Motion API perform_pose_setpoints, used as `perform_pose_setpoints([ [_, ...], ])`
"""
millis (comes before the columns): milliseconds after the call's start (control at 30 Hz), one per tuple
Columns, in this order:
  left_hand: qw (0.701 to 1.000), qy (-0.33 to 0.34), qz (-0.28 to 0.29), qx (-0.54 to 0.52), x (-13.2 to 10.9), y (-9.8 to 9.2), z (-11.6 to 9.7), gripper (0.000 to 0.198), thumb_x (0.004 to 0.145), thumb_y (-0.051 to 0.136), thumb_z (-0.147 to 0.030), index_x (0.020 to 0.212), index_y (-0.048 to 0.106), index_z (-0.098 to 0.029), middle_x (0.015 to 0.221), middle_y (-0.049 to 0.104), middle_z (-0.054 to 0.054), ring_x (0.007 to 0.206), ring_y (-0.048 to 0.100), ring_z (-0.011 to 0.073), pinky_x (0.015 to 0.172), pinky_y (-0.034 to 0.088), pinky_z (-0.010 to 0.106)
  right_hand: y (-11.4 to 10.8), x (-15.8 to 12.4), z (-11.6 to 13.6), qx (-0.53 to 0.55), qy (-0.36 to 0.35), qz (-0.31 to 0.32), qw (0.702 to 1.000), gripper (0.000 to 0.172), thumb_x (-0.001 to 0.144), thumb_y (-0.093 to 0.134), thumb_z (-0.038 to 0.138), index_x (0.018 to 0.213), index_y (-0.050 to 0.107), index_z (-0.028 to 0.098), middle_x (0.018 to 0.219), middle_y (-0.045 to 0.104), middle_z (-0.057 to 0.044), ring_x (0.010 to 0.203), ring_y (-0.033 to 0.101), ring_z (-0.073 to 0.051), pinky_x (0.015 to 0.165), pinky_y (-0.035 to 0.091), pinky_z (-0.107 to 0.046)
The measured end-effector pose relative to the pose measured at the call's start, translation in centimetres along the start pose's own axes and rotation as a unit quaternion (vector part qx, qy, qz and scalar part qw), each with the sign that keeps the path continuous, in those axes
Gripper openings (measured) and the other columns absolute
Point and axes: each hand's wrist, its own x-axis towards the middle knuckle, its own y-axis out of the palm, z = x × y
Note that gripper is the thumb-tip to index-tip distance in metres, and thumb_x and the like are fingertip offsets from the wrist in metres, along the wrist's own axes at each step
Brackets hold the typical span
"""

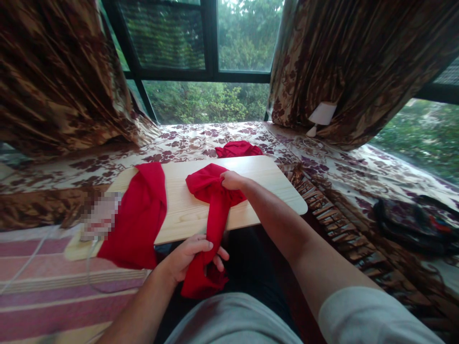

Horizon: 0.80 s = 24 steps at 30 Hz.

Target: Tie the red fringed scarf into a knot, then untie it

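A long piece of red cloth (pixel 216 217) runs from a bunched heap on the wooden board (pixel 175 210) down over the board's near edge. Its lower end hangs in folds above my lap. My left hand (pixel 193 251) is closed around the hanging strip, with the thumb on top and some fingers showing behind it. On the board, my right hand (pixel 234 180) pinches the bunched upper part. To the left lies another red cloth (pixel 143 215), spread flat and draping over the near edge. A third, crumpled red cloth (pixel 238 149) sits just beyond the far edge.
A blurred-out device (pixel 100 217) with a white cable rests on the board's left end. Striped bedding (pixel 53 286) lies at left. Beyond the board is a flowered window seat (pixel 186 138) with a small white lamp (pixel 322 114). A dark bag (pixel 409 224) lies at right.
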Motion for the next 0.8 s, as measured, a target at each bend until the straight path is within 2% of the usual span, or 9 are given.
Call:
perform_pose_setpoints([
  [100,0.993,-0.026,0.048,0.108,-0.5,-0.4,-0.4,0.029,0.078,0.065,-0.034,0.09,0.078,-0.01,0.086,0.074,0.017,0.072,0.068,0.0235,0.066,0.053,0.031,0.0,0.1,0.1,-0.005,0.001,-0.001,1.0,0.02,0.081,0.058,0.01,0.088,0.077,0.015,0.088,0.075,-0.009,0.082,0.066,-0.02,0.071,0.043,-0.024],
  [200,0.963,0.042,0.016,0.266,-0.9,-0.3,-1.8,0.022,0.08,0.064,-0.034,0.078,0.078,-0.017,0.08,0.071,0.01,0.079,0.066,0.0243,0.08,0.052,0.035,0.1,0.3,0.1,-0.014,0.0,-0.002,1.0,0.02,0.081,0.058,0.011,0.087,0.077,0.014,0.089,0.075,-0.01,0.084,0.067,-0.021,0.072,0.043,-0.025],
  [333,0.861,0.196,-0.14,0.447,-1.8,0.4,-4.2,0.023,0.082,0.058,-0.031,0.07,0.075,-0.022,0.096,0.069,0.008,0.106,0.06,0.0269,0.106,0.04,0.04,0.4,0.5,0.0,-0.022,-0.006,-0.001,1.0,0.023,0.082,0.056,0.011,0.09,0.077,0.014,0.09,0.076,-0.01,0.085,0.067,-0.021,0.073,0.044,-0.025],
  [400,0.816,0.247,-0.227,0.47,-2.1,0.5,-4.8,0.022,0.079,0.057,-0.03,0.067,0.074,-0.022,0.105,0.067,0.008,0.112,0.056,0.0273,0.107,0.039,0.038,0.6,0.6,-0.2,-0.018,-0.006,-0.004,1.0,0.023,0.083,0.055,0.012,0.092,0.076,0.013,0.092,0.076,-0.011,0.085,0.068,-0.022,0.073,0.044,-0.025],
  [433,0.81,0.263,-0.256,0.458,-2.1,0.5,-4.9,0.022,0.078,0.057,-0.029,0.065,0.073,-0.022,0.106,0.066,0.007,0.111,0.056,0.0271,0.103,0.042,0.037,0.8,0.7,-0.3,-0.017,-0.007,-0.007,1.0,0.023,0.084,0.055,0.013,0.093,0.076,0.013,0.093,0.076,-0.011,0.086,0.068,-0.022,0.073,0.045,-0.025],
  [533,0.849,0.281,-0.289,0.341,-1.3,0.1,-4.9,0.018,0.072,0.06,-0.027,0.059,0.068,-0.018,0.096,0.066,0.007,0.091,0.06,0.0224,0.079,0.05,0.029,1.1,1.0,-0.6,-0.023,0.002,-0.022,1.0,0.023,0.086,0.056,0.017,0.098,0.075,0.013,0.101,0.075,-0.012,0.093,0.068,-0.023,0.079,0.046,-0.025],
  [600,0.897,0.26,-0.293,0.205,-0.3,-0.5,-4.9,0.012,0.066,0.063,-0.025,0.06,0.065,-0.016,0.078,0.064,0.005,0.069,0.058,0.0172,0.06,0.046,0.025,1.2,1.4,-0.8,-0.029,0.016,-0.033,0.999,0.024,0.087,0.056,0.02,0.103,0.073,0.012,0.108,0.074,-0.014,0.1,0.068,-0.024,0.083,0.047,-0.025],
  [667,0.925,0.219,-0.304,0.065,0.8,-1.4,-5.4,0.007,0.06,0.064,-0.022,0.064,0.062,-0.016,0.06,0.057,0.001,0.051,0.05,0.0136,0.047,0.04,0.024,1.3,1.7,-1.0,-0.031,0.04,-0.043,0.998,0.028,0.088,0.056,0.024,0.108,0.072,0.012,0.114,0.073,-0.016,0.105,0.067,-0.026,0.087,0.048,-0.027],
  [800,0.927,0.152,-0.321,-0.123,2.4,-3.7,-7.3,0.018,0.053,0.059,-0.011,0.07,0.058,-0.017,0.051,0.054,-0.001,0.041,0.05,0.0154,0.04,0.041,0.024,1.1,2.0,-1.4,-0.023,0.103,-0.056,0.993,0.034,0.089,0.054,0.027,0.115,0.069,0.012,0.12,0.07,-0.018,0.111,0.066,-0.029,0.089,0.049,-0.031],
])
